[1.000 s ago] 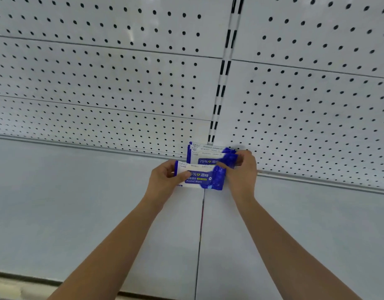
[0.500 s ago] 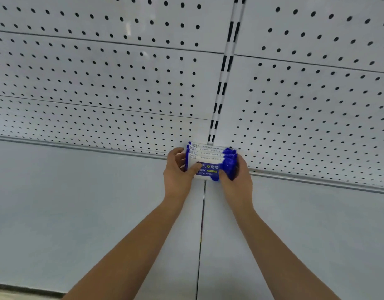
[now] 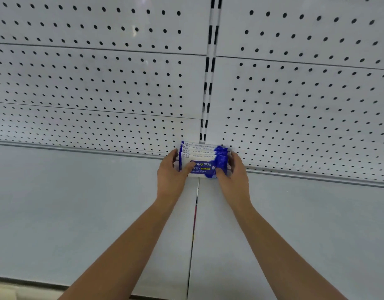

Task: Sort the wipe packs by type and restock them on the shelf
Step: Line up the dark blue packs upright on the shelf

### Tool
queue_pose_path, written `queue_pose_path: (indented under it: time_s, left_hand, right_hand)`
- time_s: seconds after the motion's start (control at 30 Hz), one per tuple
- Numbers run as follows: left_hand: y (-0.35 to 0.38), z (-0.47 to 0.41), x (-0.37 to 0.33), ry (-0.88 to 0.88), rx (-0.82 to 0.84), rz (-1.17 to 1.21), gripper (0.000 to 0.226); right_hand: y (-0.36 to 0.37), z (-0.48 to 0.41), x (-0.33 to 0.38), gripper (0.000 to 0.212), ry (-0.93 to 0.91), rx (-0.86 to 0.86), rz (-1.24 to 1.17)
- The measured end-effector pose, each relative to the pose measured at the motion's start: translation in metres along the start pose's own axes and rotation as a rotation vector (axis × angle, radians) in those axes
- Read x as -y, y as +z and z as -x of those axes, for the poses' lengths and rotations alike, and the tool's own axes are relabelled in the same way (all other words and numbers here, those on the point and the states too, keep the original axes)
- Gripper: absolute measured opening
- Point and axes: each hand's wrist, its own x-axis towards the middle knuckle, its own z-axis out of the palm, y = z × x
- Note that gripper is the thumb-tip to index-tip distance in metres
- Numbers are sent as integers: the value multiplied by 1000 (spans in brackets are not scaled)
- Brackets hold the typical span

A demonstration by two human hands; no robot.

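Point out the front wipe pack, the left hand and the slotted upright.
front wipe pack (image 3: 205,169), head view, on its blue printed face.
left hand (image 3: 170,177), head view, on the back of the hand.
slotted upright (image 3: 209,68), head view, on the white strip between its two slot rows.

Both our arms out forward, nearly straight. Our left hand (image 3: 169,176) and right hand (image 3: 234,176) clasp wipe packs (image 3: 205,162) from either side, thumbs on front.
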Motion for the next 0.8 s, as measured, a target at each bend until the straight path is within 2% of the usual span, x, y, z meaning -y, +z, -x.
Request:
queue_pose_path:
  time_s: [0.07,0.13,0.27,0.4,0.5,0.63,0.8]
  left_hand:
    - [-1,5,-3,-23,-20,-43,67]
    - [-2,14,-6,-19,-42,-59,74]
    - [1,48,-18,-32,-47,-8,63]
    - [5,84,-28,34,-48,-50,55]
    - [9,111,-32,-22,-63,-31,58]
    - [16,151,-38,-36,29,-51,60]
    - [28,206,-46,48,104,-64,57]
  right_hand:
    - [-12,6,0,61,37,3,5]
    - [-24,11,-1,68,68,27,-20]
    - [-49,28,1,69,74,124,-64]
    - [-73,45,-1,70,40,225,-56]
    - [-93,60,-1,69,57,232,-83]
    - [-118,90,1,65,44,236,-88]
    - [-158,139,3,56,8,187,-69]
